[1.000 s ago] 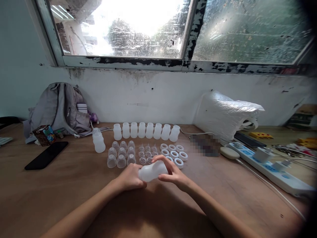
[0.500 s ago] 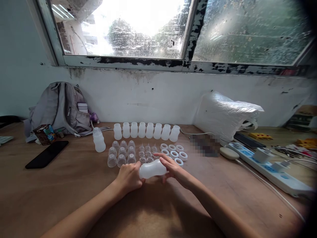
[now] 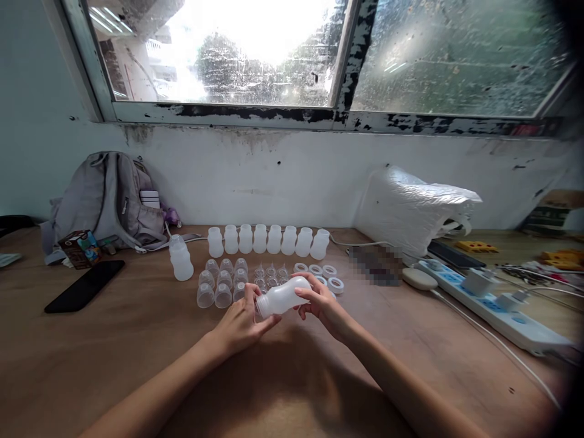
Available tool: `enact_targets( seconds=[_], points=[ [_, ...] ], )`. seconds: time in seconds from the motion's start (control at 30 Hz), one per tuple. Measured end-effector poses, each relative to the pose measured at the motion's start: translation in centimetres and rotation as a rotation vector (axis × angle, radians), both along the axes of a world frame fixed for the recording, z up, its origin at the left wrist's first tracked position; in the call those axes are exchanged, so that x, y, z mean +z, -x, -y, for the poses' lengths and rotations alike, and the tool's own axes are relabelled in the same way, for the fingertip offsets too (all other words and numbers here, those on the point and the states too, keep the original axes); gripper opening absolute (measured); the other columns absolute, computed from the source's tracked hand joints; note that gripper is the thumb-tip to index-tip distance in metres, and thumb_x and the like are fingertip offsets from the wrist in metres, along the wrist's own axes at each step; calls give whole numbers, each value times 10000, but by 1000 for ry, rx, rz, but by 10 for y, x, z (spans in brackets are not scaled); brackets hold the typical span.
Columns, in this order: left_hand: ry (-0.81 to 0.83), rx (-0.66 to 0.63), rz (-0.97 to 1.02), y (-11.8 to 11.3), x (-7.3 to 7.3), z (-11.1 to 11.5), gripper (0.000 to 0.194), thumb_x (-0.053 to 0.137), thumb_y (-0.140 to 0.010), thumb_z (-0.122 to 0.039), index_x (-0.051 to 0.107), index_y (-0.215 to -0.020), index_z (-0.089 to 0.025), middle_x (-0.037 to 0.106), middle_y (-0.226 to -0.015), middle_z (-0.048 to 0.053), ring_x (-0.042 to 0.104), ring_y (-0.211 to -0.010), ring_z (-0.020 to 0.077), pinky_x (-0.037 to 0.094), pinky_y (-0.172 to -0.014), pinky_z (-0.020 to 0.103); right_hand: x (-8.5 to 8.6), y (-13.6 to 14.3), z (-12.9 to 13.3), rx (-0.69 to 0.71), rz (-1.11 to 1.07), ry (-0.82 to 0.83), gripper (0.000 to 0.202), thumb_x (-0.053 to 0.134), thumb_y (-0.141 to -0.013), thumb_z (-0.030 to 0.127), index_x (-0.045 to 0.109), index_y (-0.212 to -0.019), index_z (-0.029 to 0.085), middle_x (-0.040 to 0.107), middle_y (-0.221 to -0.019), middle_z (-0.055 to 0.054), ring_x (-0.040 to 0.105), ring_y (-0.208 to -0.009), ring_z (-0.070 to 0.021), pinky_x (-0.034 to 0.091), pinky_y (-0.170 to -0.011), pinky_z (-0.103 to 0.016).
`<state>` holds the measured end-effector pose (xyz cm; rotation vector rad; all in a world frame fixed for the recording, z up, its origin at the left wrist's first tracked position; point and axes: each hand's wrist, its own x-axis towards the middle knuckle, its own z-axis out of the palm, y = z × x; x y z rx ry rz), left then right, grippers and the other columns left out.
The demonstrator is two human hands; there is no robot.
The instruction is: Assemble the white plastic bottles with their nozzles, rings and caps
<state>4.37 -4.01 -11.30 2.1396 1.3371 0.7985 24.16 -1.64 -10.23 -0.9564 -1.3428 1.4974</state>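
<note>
Tilted above the table, a frosted white baby bottle (image 3: 287, 296) lies between both my hands, its threaded neck toward the left. My left hand (image 3: 241, 320) holds the neck end, thumb below and fingers above. Around the wider base end curl the fingers of my right hand (image 3: 323, 306). Just beyond are clear domed caps (image 3: 223, 296), clear teats (image 3: 271, 273) and white screw rings (image 3: 336, 285), in rows and partly hidden by my hands and the bottle. Several open bottles (image 3: 274, 239) stand in a line behind them. Another bottle with a top on it (image 3: 181, 258) stands upright to the left.
A grey backpack (image 3: 109, 201), a drink carton (image 3: 82, 248) and a black phone (image 3: 84, 286) are at the left. On the right are a silvery bag (image 3: 406, 213), a white power strip (image 3: 493, 307), a rounded white device (image 3: 419, 279) and cables. A wall with a window closes the back.
The bottle's base end has risen and the bottle tilts more. My left hand has shifted from a closed fist to a looser hold, uncovering the threaded neck.
</note>
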Motion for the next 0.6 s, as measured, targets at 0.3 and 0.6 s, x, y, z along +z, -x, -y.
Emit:
enact_targets(
  seconds=[0.3,0.6],
  points=[
    [346,-62,438,1,-4,-12,384,415,-760,-546,405,-861,-175,538,-625,-19,440,-479,81,332,-439,185,3,-1,0,-42,-116,-43,331,588,-662,244,481,-974,221,499,-797,3,505,-606,-114,411,-449,-215],
    [56,62,255,3,-7,-13,377,499,-722,-518,509,-905,-188,555,-818,25,533,-733,147,436,-633,254,6,-6,-3,-190,-316,-28,277,546,-693,250,455,-953,218,545,-879,-27,565,-644,-145,460,-516,-257]
  ],
)
